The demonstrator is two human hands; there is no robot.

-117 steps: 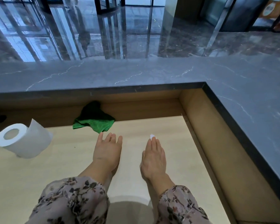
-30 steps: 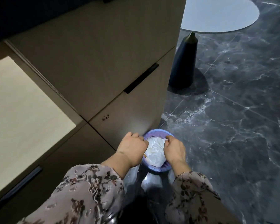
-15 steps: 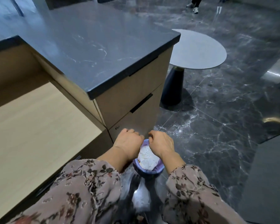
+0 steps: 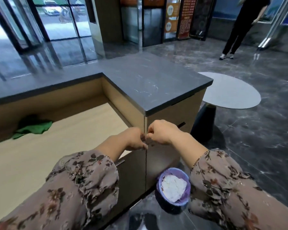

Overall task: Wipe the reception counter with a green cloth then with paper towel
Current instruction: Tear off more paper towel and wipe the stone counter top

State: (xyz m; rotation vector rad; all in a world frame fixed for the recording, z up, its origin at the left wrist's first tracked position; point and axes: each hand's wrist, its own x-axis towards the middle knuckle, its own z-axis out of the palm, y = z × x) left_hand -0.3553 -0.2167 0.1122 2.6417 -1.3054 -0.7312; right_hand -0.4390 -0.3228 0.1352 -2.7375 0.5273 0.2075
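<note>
Now facing the dark grey, white-veined stone reception counter (image 4: 150, 83), L-shaped, nothing lying on its top. Inside the counter's angle and lower than its top, a pale wooden desk surface (image 4: 32, 160). Beyond the counter's far end, a round grey side table on a black cone foot (image 4: 229, 92). Against the counter's inner wall, down on the desk, the crumpled green cloth (image 4: 33, 129), touched by neither hand. On the floor at the foot of the counter's end cabinet, a small round bin with a purple liner (image 4: 168, 207), filled by a wad of crumpled white paper towel (image 4: 173, 186). Half a second ago, both hands down at that bin's rim over the wad; now lifted clear and up in front of the counter's corner edge. Left hand (image 4: 133, 138) and right hand (image 4: 161, 131) with fingers curled in and fingertips nearly meeting, nothing visible between them; perhaps rubbing off dust, cannot say. Reads as both wipes finished and the used towel binned, so the task at or very near its end.
</note>
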